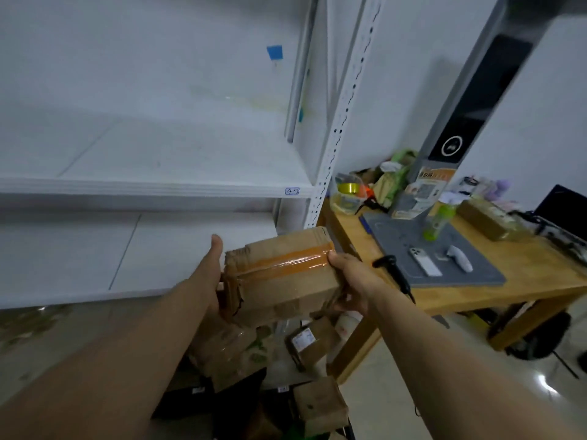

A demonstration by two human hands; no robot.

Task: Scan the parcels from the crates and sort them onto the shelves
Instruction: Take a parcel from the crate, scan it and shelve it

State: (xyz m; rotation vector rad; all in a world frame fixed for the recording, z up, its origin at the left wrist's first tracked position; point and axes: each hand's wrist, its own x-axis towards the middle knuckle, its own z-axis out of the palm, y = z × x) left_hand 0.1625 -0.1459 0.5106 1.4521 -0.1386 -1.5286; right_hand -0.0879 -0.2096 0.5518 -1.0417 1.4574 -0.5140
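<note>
A brown cardboard parcel [282, 281] sealed with orange-brown tape hangs in the air in front of the white shelf unit [158, 185]. My left hand [211, 274] holds its left end, thumb pointing up. My right hand [349, 284] grips its right end, thumb on the top edge and fingers underneath. Below the parcel lie several more cardboard parcels [314, 341] in black crates [190, 401] on the floor. A black handheld scanner [394, 271] lies at the near left edge of the wooden table [476, 290], just right of my right hand.
The shelf boards beside the parcel are bare; a perforated white upright [336, 128] stands between shelf and table. On the table sit a grey mat [444, 258], a phone, a green bottle [438, 220], another parcel [489, 217], a laptop and a tall kiosk stand.
</note>
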